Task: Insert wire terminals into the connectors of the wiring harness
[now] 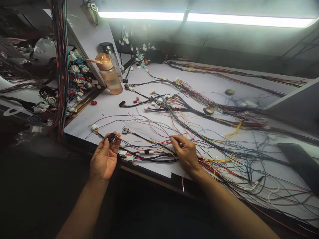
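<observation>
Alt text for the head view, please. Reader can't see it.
A person's left hand holds a small black block-shaped connector, while the right hand is pinched closed among tangled, thin multicoloured wires on a white table. Farther back stands a translucent, peach-lidded bottle; bright white tube lights shine above.

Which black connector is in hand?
The black connector held up in the left hand. By contrast, the black plug left of the small red connectors lies on the bench.
</observation>
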A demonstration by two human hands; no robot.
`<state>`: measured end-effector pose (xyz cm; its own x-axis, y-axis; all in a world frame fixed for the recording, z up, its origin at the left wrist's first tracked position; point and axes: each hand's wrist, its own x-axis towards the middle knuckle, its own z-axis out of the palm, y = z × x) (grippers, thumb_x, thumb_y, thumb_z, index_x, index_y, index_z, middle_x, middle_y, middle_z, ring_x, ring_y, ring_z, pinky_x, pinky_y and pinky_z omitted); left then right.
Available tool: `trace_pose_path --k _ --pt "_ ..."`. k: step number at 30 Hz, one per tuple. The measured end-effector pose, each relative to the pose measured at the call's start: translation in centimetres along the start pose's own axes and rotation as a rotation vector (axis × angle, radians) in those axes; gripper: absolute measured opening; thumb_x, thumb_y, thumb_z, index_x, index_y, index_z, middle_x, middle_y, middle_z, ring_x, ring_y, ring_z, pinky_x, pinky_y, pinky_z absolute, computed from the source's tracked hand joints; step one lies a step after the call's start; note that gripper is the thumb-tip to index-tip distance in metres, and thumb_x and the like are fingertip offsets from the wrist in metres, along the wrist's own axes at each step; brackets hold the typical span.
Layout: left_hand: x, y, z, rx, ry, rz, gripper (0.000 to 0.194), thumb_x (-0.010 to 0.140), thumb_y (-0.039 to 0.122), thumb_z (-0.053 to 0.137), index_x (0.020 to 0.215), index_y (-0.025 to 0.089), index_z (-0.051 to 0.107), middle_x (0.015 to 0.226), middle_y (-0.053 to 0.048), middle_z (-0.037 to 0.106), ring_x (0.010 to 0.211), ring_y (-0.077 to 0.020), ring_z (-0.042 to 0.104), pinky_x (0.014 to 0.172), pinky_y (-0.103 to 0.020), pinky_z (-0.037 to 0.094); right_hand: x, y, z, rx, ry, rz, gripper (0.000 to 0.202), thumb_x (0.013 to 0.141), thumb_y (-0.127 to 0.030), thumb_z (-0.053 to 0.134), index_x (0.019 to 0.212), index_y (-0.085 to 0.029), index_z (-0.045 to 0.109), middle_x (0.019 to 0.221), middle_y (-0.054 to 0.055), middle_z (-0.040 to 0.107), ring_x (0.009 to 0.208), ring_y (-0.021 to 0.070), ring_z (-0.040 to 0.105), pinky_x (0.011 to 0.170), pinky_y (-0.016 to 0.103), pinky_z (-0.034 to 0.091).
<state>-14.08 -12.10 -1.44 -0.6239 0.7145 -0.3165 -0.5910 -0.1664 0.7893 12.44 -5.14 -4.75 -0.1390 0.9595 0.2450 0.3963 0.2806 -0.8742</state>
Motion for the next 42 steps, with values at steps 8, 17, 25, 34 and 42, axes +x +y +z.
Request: trace_pose_path --k 8,17,25,34,42 --pt "-0.27 -0.13 0.25 -0.033 0.012 -0.025 0.016 0.088 0.010 0.053 0.091 0.010 0.069 0.105 -0.012 0.071 0.108 -0.0222 0.066 0.099 -0.032 0.052 -0.13 0.43 0.11 -0.040 -0.013 0.019 0.023 0.093 -0.036 0.054 0.094 -0.021 0.072 0.088 0.004 0.072 0.081 0.0183 0.065 0.077 0.030 0.050" --pt "-0.35 0.10 0.46 -0.030 0.023 -0.034 0.021 0.091 0.009 0.047 0.090 0.011 0.069 0.101 -0.011 0.072 0.104 -0.0201 0.067 0.092 -0.027 0.056 0.00 -0.08 -0.04 -0.052 -0.013 -0.005 0.021 0.092 -0.033 0.054 0.093 -0.021 0.072 0.090 0.003 0.073 0.081 0.0178 0.066 0.078 0.030 0.050" --pt "-0.03 -0.05 0.21 -0.015 0.012 -0.020 0.017 0.089 0.011 0.052 0.092 0.012 0.069 0.104 -0.011 0.071 0.109 -0.0208 0.065 0.097 -0.029 0.053 -0.11 0.05 0.00 -0.051 -0.015 -0.006 0.021 0.092 -0.034 0.054 0.094 -0.022 0.072 0.089 0.003 0.073 0.081 0.0177 0.066 0.077 0.030 0.050" --pt "0.12 0.20 0.27 -0.009 0.013 -0.009 0.020 0.089 0.009 0.049 0.090 0.012 0.069 0.105 -0.011 0.071 0.109 -0.0208 0.065 0.094 -0.026 0.054 -0.06 0.20 0.06 -0.071 -0.016 0.001 0.022 0.093 -0.035 0.055 0.095 -0.022 0.072 0.091 0.004 0.073 0.083 0.0192 0.066 0.079 0.031 0.050" --pt "0.13 0.42 0.76 -0.006 0.009 -0.010 0.021 0.090 0.010 0.048 0.089 0.013 0.069 0.103 -0.010 0.072 0.111 -0.0214 0.064 0.095 -0.028 0.054 0.02 0.25 0.17 -0.078 -0.004 -0.037 0.022 0.093 -0.034 0.055 0.094 -0.021 0.073 0.087 0.003 0.073 0.081 0.0180 0.067 0.076 0.030 0.048"
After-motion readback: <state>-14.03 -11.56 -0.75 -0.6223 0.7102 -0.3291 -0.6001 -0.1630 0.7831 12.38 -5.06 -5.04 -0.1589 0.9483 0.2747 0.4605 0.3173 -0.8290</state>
